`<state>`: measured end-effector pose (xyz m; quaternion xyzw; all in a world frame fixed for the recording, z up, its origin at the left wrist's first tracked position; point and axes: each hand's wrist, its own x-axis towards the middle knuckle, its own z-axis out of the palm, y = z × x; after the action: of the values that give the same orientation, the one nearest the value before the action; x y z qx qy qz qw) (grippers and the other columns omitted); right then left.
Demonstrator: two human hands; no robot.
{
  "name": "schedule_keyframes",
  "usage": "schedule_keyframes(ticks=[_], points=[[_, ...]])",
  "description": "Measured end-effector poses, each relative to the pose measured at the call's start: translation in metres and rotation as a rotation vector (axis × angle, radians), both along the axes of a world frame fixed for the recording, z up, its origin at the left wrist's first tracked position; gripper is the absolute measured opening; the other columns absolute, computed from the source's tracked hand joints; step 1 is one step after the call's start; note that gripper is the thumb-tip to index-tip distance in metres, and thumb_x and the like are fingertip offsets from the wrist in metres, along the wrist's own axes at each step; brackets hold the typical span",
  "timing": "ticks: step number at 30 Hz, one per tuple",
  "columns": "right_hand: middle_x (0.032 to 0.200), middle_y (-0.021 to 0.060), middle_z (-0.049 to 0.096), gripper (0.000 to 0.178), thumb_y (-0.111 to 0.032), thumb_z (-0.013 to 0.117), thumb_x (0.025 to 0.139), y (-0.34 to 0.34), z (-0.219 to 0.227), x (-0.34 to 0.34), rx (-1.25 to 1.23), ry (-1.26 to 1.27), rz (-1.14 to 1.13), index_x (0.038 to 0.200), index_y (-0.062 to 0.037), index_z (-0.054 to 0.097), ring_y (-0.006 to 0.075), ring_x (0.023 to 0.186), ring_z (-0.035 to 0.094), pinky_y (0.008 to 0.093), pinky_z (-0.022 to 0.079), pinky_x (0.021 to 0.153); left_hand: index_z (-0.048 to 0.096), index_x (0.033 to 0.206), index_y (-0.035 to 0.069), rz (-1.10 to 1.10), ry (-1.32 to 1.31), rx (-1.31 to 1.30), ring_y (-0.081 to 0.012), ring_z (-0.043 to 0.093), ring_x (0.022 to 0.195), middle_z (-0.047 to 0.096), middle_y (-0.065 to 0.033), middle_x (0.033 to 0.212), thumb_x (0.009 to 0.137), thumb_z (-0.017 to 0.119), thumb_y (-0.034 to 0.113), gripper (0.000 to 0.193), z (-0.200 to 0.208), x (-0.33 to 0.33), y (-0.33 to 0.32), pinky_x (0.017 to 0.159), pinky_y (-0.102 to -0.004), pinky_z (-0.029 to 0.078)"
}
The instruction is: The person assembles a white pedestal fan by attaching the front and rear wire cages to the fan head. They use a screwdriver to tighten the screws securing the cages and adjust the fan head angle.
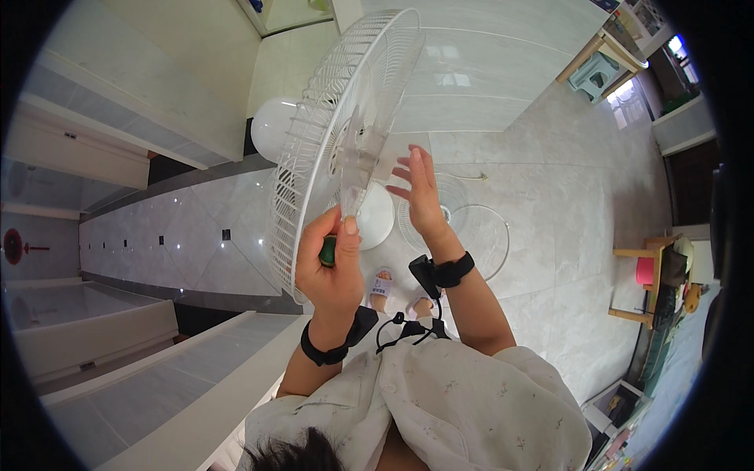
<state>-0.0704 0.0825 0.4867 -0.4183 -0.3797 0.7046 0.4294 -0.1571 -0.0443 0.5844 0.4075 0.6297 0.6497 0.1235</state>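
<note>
A white standing fan, with its rear wire cage (292,192) in place and its blades uncovered, stands in front of me. My left hand (328,255) is closed at the cage's lower edge, thumb and finger pinching the tip of a clear fan blade (353,174). A dark green handle (327,250) pokes out of the same fist; the rest of it is hidden. To the right of the blades, my right hand (424,192) is raised with its fingers apart and holds nothing. Behind the cage sits the rounded white motor housing (272,129).
The fan's round white base (378,218) rests on the tiled floor. A round wire grille (416,224) and a thin hoop (507,235) lie to its right, close to my feet. Cabinets (157,377) line the left; a wooden stand (635,282) is far right.
</note>
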Motion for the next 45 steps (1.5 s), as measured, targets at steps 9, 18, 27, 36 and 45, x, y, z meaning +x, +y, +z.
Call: schedule_keyframes(ticks=[9, 18, 27, 36, 45], points=[[0.096, 0.0095, 0.058, 0.04, -0.028, 0.056, 0.089, -0.002, -0.001, 0.002, 0.513, -0.294, -0.056, 0.12, -0.0073, 0.041, 0.0169, 0.083, 0.059, 0.0303, 0.049, 0.071, 0.059, 0.095, -0.004, 0.012, -0.022, 0.001, -0.0108, 0.058, 0.059, 0.06, -0.0062, 0.068, 0.087, 0.058, 0.011, 0.018, 0.003, 0.002, 0.006, 0.057, -0.022, 0.045], [0.097, 0.0122, 0.053, 0.047, -0.029, 0.06, 0.087, 0.0, -0.008, 0.0, 0.592, -0.218, -0.014, 0.12, -0.0038, 0.039, 0.0177, 0.082, 0.057, 0.0261, 0.05, 0.066, 0.06, 0.099, -0.004, -0.011, -0.037, 0.009, -0.0093, 0.056, 0.062, 0.06, -0.006, 0.075, 0.086, 0.061, 0.01, 0.02, 0.002, 0.003, 0.006, 0.057, -0.0212, 0.044], [0.1, 0.0115, 0.053, 0.042, -0.022, 0.062, 0.086, 0.007, -0.007, 0.004, 0.369, -0.125, 0.137, 0.119, -0.0055, 0.042, 0.017, 0.084, 0.057, 0.0259, 0.05, 0.064, 0.06, 0.1, -0.004, -0.009, -0.053, 0.018, -0.0092, 0.056, 0.062, 0.06, -0.0057, 0.074, 0.086, 0.061, 0.01, 0.02, 0.002, 0.004, 0.007, 0.057, -0.021, 0.044], [0.102, 0.0132, 0.055, 0.051, -0.026, 0.063, 0.086, 0.008, -0.002, 0.004, 0.137, -0.153, 0.227, 0.127, -0.0075, 0.037, 0.0203, 0.087, 0.06, 0.0329, 0.047, 0.077, 0.061, 0.1, -0.004, -0.001, -0.073, 0.037, -0.0082, 0.055, 0.063, 0.06, -0.0058, 0.077, 0.085, 0.063, 0.01, 0.021, 0.002, 0.004, 0.008, 0.057, -0.0202, 0.043], [0.106, 0.0174, 0.053, 0.055, -0.027, 0.066, 0.083, 0.011, -0.007, 0.003, 0.108, -0.086, 0.247, 0.124, -0.0035, 0.038, 0.0205, 0.083, 0.059, 0.0298, 0.049, 0.073, 0.059, 0.097, -0.004, 0.007, -0.037, 0.02, -0.0106, 0.057, 0.06, 0.059, -0.0061, 0.072, 0.087, 0.059, 0.01, 0.017, 0.006, 0.003, 0.008, 0.057, -0.0236, 0.048]])
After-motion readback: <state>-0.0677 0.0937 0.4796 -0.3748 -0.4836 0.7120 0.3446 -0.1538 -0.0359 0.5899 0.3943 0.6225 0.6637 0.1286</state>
